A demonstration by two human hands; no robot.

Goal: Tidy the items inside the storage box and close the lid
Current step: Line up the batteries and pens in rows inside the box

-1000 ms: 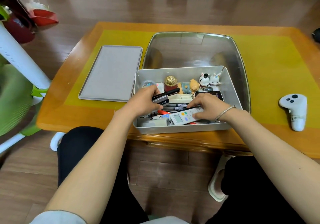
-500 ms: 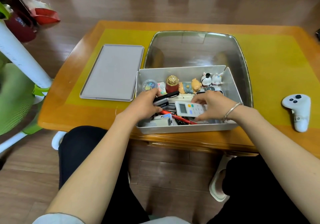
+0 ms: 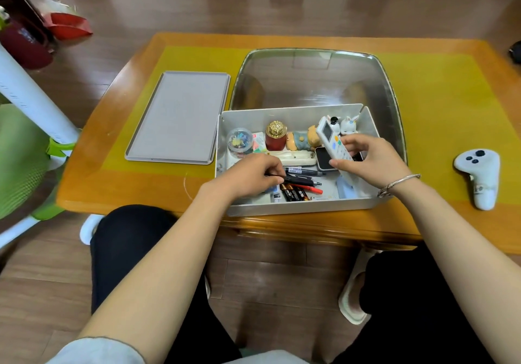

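Grey box: the storage box [image 3: 298, 207] stands open at the near edge of the worktop [image 3: 439, 222], partly over a shiny metal tray [image 3: 310, 79] that lies behind it.
Lid: the flat grey lid [image 3: 177, 118] lies on the worktop just left of the box, apart from it.
Left hand: the left hand [image 3: 251, 176] reaches into the box's near left part; its fingers [image 3: 275, 179] are curled and pinch the end of a dark pen [image 3: 303, 180].
Right hand: the right hand [image 3: 375, 162] is over the box's right part, a thin bangle [image 3: 399, 184] on the wrist; its fingers are curled round a white remote control [image 3: 331, 142], held tilted with the screen end up and toward the back wall.
Back row in the box: a clear round tub of coloured clips [image 3: 239, 141] at the left, then a red jar with a gold top [image 3: 276, 136], a small lying figurine [image 3: 303, 141], and 2 small white animal figures [image 3: 348, 125] partly behind the remote.
Middle of the box: a long white item [image 3: 293, 158] lies crosswise, and a dark-screened device [image 3: 324, 159] lies beside it, under the remote.
Near floor of the box: another dark pen [image 3: 304, 171], a red pen [image 3: 310, 189] and dark batteries [image 3: 294, 193] lie close together.
Worktop, right: a white game-style controller [image 3: 480, 176] lies well apart from the box.
Floor, left: a green and white chair [image 3: 25, 149] stands beside the worktop.
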